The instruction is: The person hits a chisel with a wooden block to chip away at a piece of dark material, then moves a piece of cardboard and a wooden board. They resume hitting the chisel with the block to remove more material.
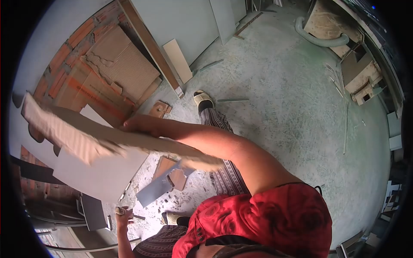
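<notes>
My right hand [137,123] is closed on the upper edge of a large torn piece of cardboard [92,129]. The cardboard is raised, tilted and slightly blurred, with a ragged corrugated edge; it partly hides my fingers. Lower down, my left hand [124,217] is closed round a narrow tool [138,217] with a dark end; its exact kind is too small to tell. Below the cardboard, a large pale panel [101,172] leans at the left. A grey strip of board [155,189] and a broken brown board [177,178] lie on the floor near my feet.
Flattened cardboard [122,58] leans on a brick wall [81,32] beside a long wooden post [150,43]. Small debris and a metal strip [233,100] lie on the concrete floor [275,99]. A flexible hose [320,41] and machinery stand at the right.
</notes>
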Demonstrator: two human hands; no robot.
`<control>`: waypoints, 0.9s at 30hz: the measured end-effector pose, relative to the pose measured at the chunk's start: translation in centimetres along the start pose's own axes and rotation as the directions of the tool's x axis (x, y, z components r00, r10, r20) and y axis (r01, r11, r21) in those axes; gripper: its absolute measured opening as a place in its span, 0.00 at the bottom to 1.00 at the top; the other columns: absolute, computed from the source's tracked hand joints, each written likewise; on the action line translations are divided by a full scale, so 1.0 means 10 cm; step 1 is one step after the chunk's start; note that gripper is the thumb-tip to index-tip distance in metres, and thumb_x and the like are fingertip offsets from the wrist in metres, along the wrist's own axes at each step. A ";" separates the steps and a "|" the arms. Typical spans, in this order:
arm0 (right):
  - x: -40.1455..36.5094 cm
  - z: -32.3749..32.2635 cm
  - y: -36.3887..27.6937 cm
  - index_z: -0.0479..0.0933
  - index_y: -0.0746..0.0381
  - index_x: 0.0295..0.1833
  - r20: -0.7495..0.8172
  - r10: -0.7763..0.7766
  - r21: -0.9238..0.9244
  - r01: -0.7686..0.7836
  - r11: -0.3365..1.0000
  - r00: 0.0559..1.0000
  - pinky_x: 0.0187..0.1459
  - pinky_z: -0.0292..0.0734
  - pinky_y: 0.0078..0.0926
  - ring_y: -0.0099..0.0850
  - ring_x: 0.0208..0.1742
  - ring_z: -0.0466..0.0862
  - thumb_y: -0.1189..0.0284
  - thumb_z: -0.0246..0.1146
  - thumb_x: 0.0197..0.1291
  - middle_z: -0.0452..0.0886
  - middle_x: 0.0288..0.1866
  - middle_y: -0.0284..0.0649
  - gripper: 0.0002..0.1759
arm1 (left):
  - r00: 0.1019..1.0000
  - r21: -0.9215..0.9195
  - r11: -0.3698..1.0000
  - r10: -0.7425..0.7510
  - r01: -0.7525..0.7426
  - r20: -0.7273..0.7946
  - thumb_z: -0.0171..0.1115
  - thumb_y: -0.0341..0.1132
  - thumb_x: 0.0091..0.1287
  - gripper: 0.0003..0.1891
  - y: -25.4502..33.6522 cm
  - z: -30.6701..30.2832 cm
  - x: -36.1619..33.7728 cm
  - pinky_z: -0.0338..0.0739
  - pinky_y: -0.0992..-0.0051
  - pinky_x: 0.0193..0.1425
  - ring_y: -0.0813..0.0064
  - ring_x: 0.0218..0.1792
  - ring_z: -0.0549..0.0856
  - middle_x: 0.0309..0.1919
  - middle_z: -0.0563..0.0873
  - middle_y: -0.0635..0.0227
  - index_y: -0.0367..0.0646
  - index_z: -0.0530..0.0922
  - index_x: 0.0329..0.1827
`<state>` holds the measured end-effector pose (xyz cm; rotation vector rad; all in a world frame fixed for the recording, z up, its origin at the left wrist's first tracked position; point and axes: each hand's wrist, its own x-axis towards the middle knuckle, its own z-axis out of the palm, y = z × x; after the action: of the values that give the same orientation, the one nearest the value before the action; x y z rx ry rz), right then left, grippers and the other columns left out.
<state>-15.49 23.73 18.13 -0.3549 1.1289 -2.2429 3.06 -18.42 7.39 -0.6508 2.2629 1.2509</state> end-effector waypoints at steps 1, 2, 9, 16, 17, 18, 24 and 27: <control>0.06 -0.05 0.10 0.78 0.60 0.31 0.006 0.075 0.040 -0.075 0.996 0.997 0.28 0.71 0.22 0.19 0.26 0.76 0.63 0.66 0.56 0.78 0.27 0.30 0.11 | 1.000 -0.013 1.000 -0.020 0.020 0.010 0.69 0.38 0.57 0.19 0.05 0.02 -0.04 0.78 0.72 0.20 0.73 0.24 0.82 0.28 0.82 0.68 0.46 0.74 0.49; 0.20 -0.17 0.24 0.78 0.61 0.32 -0.024 -0.013 -0.370 0.004 0.929 1.000 0.29 0.72 0.24 0.21 0.27 0.78 0.64 0.66 0.56 0.79 0.26 0.32 0.11 | 1.000 -0.009 1.000 -0.024 0.024 0.005 0.69 0.38 0.56 0.18 0.08 0.04 -0.06 0.78 0.71 0.21 0.73 0.25 0.82 0.28 0.82 0.68 0.47 0.75 0.48; 0.00 0.00 0.22 0.76 0.65 0.29 0.109 -0.411 -0.982 0.033 -0.188 0.905 0.38 0.76 0.39 0.41 0.33 0.83 0.65 0.65 0.55 0.81 0.27 0.46 0.14 | 1.000 -0.008 1.000 -0.008 0.008 -0.005 0.69 0.37 0.56 0.18 0.07 0.02 -0.05 0.77 0.70 0.22 0.73 0.25 0.82 0.28 0.83 0.67 0.48 0.75 0.48; 0.15 -0.20 0.04 0.78 0.61 0.34 0.393 0.021 0.115 -0.072 0.991 0.919 0.25 0.69 0.21 0.18 0.24 0.72 0.62 0.60 0.61 0.73 0.21 0.28 0.13 | 1.000 0.021 1.000 -0.011 0.012 -0.007 0.69 0.37 0.56 0.18 0.08 0.03 -0.08 0.76 0.70 0.22 0.74 0.25 0.82 0.28 0.82 0.68 0.48 0.75 0.48; 0.32 -0.47 0.07 0.78 0.62 0.34 0.726 0.133 0.129 -0.324 0.937 0.674 0.24 0.69 0.22 0.18 0.24 0.73 0.63 0.60 0.61 0.73 0.20 0.29 0.13 | 1.000 0.020 1.000 -0.010 0.011 -0.011 0.69 0.37 0.56 0.19 0.07 0.03 -0.08 0.76 0.70 0.22 0.73 0.25 0.82 0.28 0.82 0.68 0.48 0.75 0.49; -0.31 -0.04 -0.08 0.78 0.65 0.34 0.191 -0.081 -0.091 0.100 0.991 0.978 0.22 0.70 0.29 0.23 0.23 0.74 0.61 0.61 0.60 0.75 0.22 0.33 0.16 | 1.000 0.022 1.000 -0.013 0.013 -0.014 0.69 0.37 0.56 0.19 0.07 0.03 -0.08 0.76 0.70 0.22 0.73 0.25 0.82 0.28 0.82 0.68 0.48 0.75 0.49; 0.01 -0.14 0.20 0.76 0.66 0.31 0.027 -0.345 -0.999 0.017 -0.034 0.938 0.31 0.74 0.40 0.43 0.31 0.82 0.63 0.62 0.54 0.80 0.25 0.47 0.15 | 0.999 0.018 0.999 -0.040 0.040 0.007 0.71 0.35 0.53 0.21 0.12 0.06 -0.08 0.76 0.72 0.21 0.75 0.26 0.81 0.30 0.82 0.68 0.46 0.75 0.49; -0.02 -0.04 0.11 0.76 0.67 0.31 0.116 -0.387 -0.951 -0.011 -0.310 0.915 0.32 0.74 0.36 0.38 0.31 0.83 0.65 0.64 0.53 0.81 0.25 0.47 0.14 | 1.000 0.049 0.999 -0.016 0.015 0.024 0.69 0.36 0.56 0.20 0.11 0.07 -0.06 0.77 0.70 0.22 0.71 0.26 0.82 0.29 0.82 0.65 0.45 0.74 0.50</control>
<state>-15.09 23.64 17.01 -0.9473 3.1777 -0.7296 2.95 -17.16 8.08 -0.6306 2.2566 1.1862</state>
